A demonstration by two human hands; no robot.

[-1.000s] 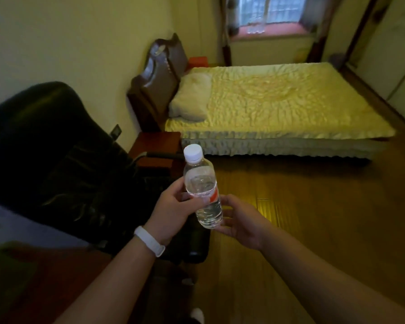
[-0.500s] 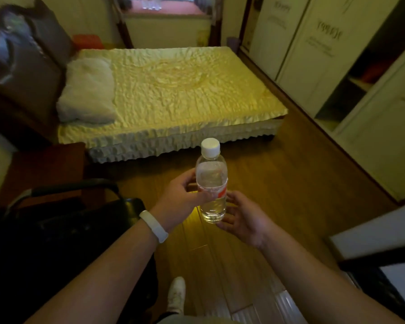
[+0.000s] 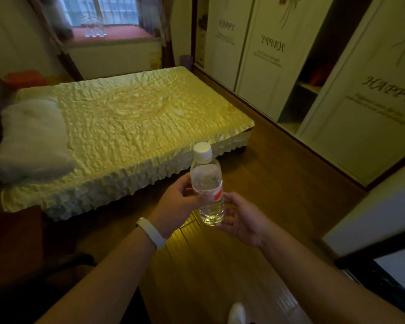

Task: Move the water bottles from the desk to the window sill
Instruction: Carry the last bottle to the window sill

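A clear water bottle (image 3: 206,183) with a white cap and a red-and-white label stands upright in front of me, above the wooden floor. My left hand (image 3: 177,204), with a white wristband, grips its middle from the left. My right hand (image 3: 242,218) cups the lower part from the right, fingers touching the bottle. Far across the room, the reddish window sill (image 3: 124,35) carries several clear bottles (image 3: 93,28) in front of the window.
A bed (image 3: 126,127) with a yellow quilted cover and a white pillow (image 3: 31,141) fills the middle left. White wardrobe doors (image 3: 262,57) line the right wall, one gap open. Wooden floor (image 3: 278,183) runs between bed and wardrobe. A dark chair arm (image 3: 56,265) is lower left.
The view has swung right, away from the black chair, and now faces the bed, wardrobe and window. The bottle stays upright between both hands; my right hand has closed in on it.
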